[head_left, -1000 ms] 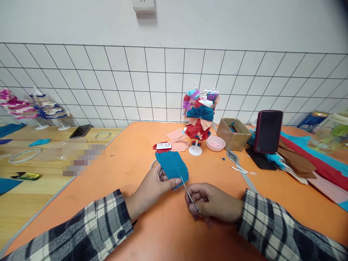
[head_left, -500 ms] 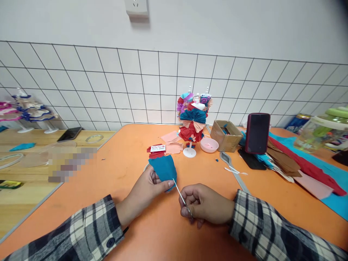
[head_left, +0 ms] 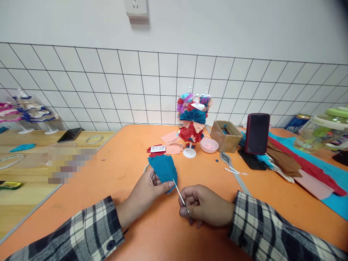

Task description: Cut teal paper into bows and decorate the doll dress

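Observation:
A piece of teal crepe paper (head_left: pixel 164 168) is pinched between the thumb and fingers of my left hand (head_left: pixel 145 190), above the orange table. My right hand (head_left: pixel 202 204) is closed around the handles of small metal scissors (head_left: pixel 179 194). The scissors' tip touches the lower right part of the teal paper, near my left thumb. Just behind the paper lie red paper strips with a white label (head_left: pixel 158 149) and pink paper pieces (head_left: pixel 174 148). Farther back stands a small dress form (head_left: pixel 193 127) in ruffled red, pink and teal paper.
A pink bowl (head_left: pixel 209 145), a cardboard box (head_left: pixel 226 136) and an upright phone (head_left: pixel 257 133) stand at the back right. Coloured paper sheets (head_left: pixel 307 161) and a clear jar (head_left: pixel 315 134) are farther right. A black phone (head_left: pixel 70 134) lies on the wooden surface at left.

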`<state>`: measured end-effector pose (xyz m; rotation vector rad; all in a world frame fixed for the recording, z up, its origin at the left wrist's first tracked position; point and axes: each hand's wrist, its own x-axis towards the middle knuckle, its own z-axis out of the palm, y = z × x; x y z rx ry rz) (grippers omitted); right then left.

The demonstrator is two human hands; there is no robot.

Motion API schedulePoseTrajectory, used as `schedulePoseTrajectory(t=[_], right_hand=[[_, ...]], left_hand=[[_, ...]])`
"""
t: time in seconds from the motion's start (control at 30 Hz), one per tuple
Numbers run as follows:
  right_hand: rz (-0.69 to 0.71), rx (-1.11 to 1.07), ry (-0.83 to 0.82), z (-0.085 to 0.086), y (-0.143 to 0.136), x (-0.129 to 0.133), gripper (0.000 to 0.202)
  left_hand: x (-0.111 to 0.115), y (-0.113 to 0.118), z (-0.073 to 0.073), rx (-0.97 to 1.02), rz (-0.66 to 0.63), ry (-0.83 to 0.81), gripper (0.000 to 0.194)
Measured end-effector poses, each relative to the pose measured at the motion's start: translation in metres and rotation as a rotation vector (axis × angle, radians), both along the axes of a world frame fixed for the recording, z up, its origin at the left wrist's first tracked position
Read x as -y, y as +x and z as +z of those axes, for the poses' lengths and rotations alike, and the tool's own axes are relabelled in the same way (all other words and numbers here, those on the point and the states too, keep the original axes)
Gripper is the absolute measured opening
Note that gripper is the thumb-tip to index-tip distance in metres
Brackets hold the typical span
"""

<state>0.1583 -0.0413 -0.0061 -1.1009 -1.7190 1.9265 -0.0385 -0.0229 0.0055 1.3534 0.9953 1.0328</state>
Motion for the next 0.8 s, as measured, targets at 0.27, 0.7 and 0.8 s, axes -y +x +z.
schedulePoseTrajectory(t=[0.27, 0.7, 0.8], right_hand=[[0.018, 0.013, 0.03, 0.001, 0.0003, 0.0006, 0.024], [-0.003, 0.007, 0.021, 0.0008, 0.0, 0.0012, 0.025], [-0.016, 0.037, 0.031, 0.001, 0.0001, 0.0006, 0.023]], left_hand=[[-0.0009, 0.0, -0.0067, 0.028, -0.024, -0.008, 0.044], [0.0002, 0.0007, -0.0057, 0.012, -0.028, -0.005, 0.039], [-0.0002, 0.0003, -0.0064, 0.027, -0.04, 0.003, 0.038]])
